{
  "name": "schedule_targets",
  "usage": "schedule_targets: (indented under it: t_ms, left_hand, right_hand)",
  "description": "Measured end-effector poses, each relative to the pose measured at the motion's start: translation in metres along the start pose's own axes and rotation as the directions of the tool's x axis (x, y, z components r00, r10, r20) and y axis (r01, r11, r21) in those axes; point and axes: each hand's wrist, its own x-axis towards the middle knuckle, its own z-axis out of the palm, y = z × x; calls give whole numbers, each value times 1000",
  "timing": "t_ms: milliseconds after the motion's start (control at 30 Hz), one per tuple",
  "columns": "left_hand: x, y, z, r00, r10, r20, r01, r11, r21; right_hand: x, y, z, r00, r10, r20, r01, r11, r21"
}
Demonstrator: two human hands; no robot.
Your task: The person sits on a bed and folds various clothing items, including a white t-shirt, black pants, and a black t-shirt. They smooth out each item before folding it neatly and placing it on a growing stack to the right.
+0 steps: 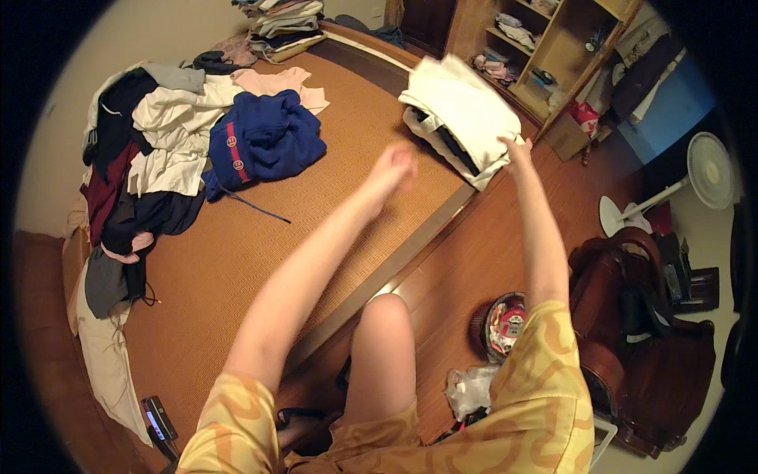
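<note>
A folded white garment point(459, 106) lies on top of a small stack, with black and white cloth under it, at the right edge of a woven mat point(249, 260) on the bed. My right hand point(516, 153) touches the near right corner of this white garment, thumb over the fabric. Slightly blurred, my left hand point(395, 169) hovers over the mat left of the stack, with nothing visible in it; how its fingers are set is unclear. Further left, a crumpled navy garment point(269, 139) with a red stripe rests beside a heap of mixed clothes point(172, 118).
A tall pile of folded clothes point(287, 26) stands at the far end. Open wooden shelves point(548, 65) are beyond the mat. On the right are a white fan point(707, 169) and a dark wooden chair point(639, 355); a waste basket point(503, 326) and plastic bag point(471, 391) sit on the floor.
</note>
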Motion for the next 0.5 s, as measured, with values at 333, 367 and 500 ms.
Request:
schedule_targets:
  t_ms: [333,367,500]
  left_hand:
    - [-305,-169,-220,660,455,-598,422,434,796]
    - [-337,-179,-243,581,485,-654,546,363,755]
    - [-419,-207,-290,360,461,-811,857,182,483]
  right_hand:
    - [-123,5,98,758,-627,-179,570,771,-286]
    - [-130,-1,112,716,-678,-169,630,731,-262]
    - [-183,-26,189,735,-676,-58,656,730,-193]
